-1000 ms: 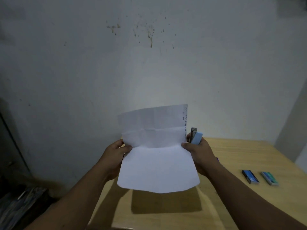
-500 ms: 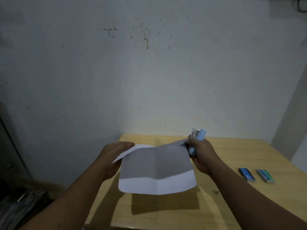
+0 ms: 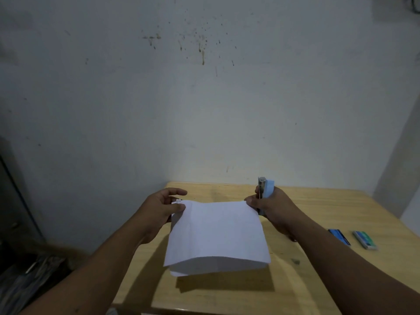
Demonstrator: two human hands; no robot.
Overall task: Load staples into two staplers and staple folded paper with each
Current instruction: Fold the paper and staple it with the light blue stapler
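A white sheet of paper (image 3: 217, 235) is folded over on itself and held in the air above the wooden table (image 3: 318, 208). My left hand (image 3: 159, 212) pinches its far left corner. My right hand (image 3: 275, 212) pinches the far right corner and also grips a light blue stapler (image 3: 266, 189), which stands upright out of the fist with its metal part facing left. Two small staple boxes lie on the table to the right: a dark blue one (image 3: 339, 237) and a green one (image 3: 365, 240).
The table stands against a stained white wall (image 3: 204, 98). A dark cabinet edge (image 3: 13, 201) and clutter on the floor (image 3: 29, 276) are at the left. A small dark speck (image 3: 295, 261) lies on the table near my right forearm.
The sheet was upright and unfolded; its top half has been brought down toward me, so it now lies folded in two. Both hands have stayed on its corners.
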